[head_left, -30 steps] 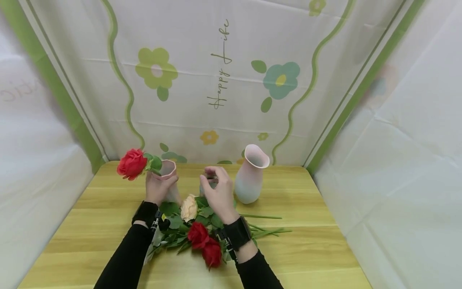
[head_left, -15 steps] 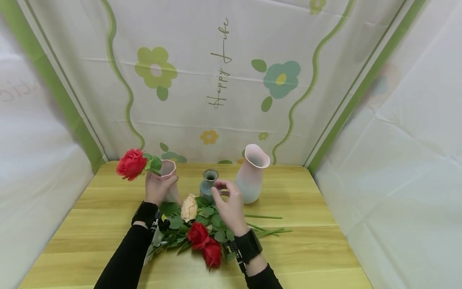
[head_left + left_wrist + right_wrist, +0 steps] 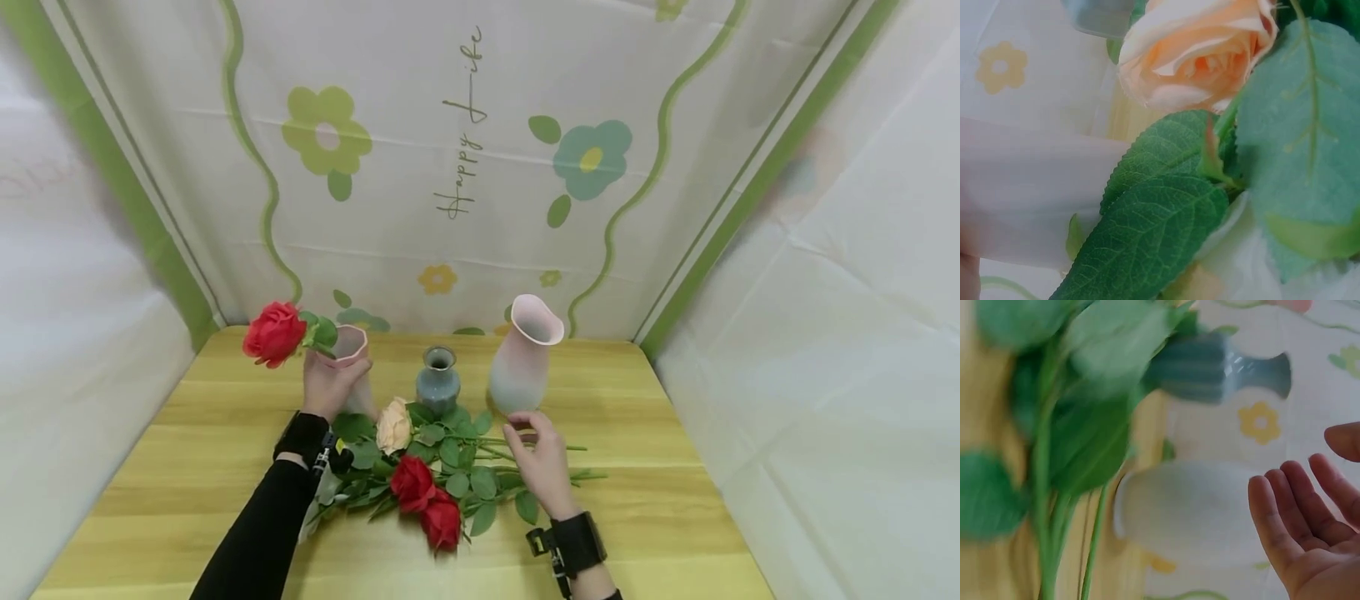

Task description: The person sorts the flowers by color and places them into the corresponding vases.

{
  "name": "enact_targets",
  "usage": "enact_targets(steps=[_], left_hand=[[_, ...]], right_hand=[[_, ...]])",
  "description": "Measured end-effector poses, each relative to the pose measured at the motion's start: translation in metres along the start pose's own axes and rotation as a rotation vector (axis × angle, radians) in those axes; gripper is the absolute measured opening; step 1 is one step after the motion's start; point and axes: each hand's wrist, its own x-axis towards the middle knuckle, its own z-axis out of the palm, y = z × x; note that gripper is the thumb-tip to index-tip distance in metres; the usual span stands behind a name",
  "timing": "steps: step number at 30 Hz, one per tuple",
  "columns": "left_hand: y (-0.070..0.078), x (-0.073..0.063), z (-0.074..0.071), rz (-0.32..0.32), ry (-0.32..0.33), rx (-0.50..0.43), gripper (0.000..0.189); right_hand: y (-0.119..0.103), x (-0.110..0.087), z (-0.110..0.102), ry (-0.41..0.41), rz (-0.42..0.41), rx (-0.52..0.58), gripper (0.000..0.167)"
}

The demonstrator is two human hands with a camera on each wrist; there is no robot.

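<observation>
My left hand (image 3: 326,389) grips a pink-rimmed vase (image 3: 360,392) at the table's left rear. One red rose (image 3: 274,335) leans out of its mouth to the left. My right hand (image 3: 546,465) is above the flower stems (image 3: 581,477) with relaxed, part-bent fingers and nothing held, as the right wrist view also shows. Below the hands lies a pile of flowers: a peach rose (image 3: 393,427), large in the left wrist view, and two red roses (image 3: 427,502) with green leaves (image 3: 483,482).
A small blue-grey vase (image 3: 438,385) stands behind the pile. To its right is a taller pink-to-white vase (image 3: 522,358) with a wavy rim, just beyond my right hand. White printed cloth (image 3: 405,183) walls the wooden table (image 3: 660,517) at the back and sides.
My right hand has moved right and toward me, away from the small blue-grey vase, which is now uncovered. My left hand and its vase stay in place.
</observation>
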Motion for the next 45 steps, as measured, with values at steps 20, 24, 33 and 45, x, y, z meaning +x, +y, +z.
enact_targets(steps=[20, 24, 33, 45], left_hand=[[0.041, -0.011, -0.002, -0.009, -0.024, -0.031, 0.071], [0.039, -0.010, -0.002, 0.012, -0.024, -0.033, 0.071], [0.038, -0.009, -0.002, 0.002, -0.033, -0.049, 0.073], [0.039, -0.010, -0.003, 0.011, -0.037, -0.053, 0.071]], right_hand=[[0.027, 0.003, -0.041, -0.635, -0.083, -0.487, 0.005], [0.032, 0.005, -0.043, -0.705, -0.127, -0.502, 0.006], [0.041, 0.003, -0.035, -0.776, -0.187, -0.600, 0.013], [0.037, 0.000, -0.020, -0.761, -0.169, -0.664, 0.036]])
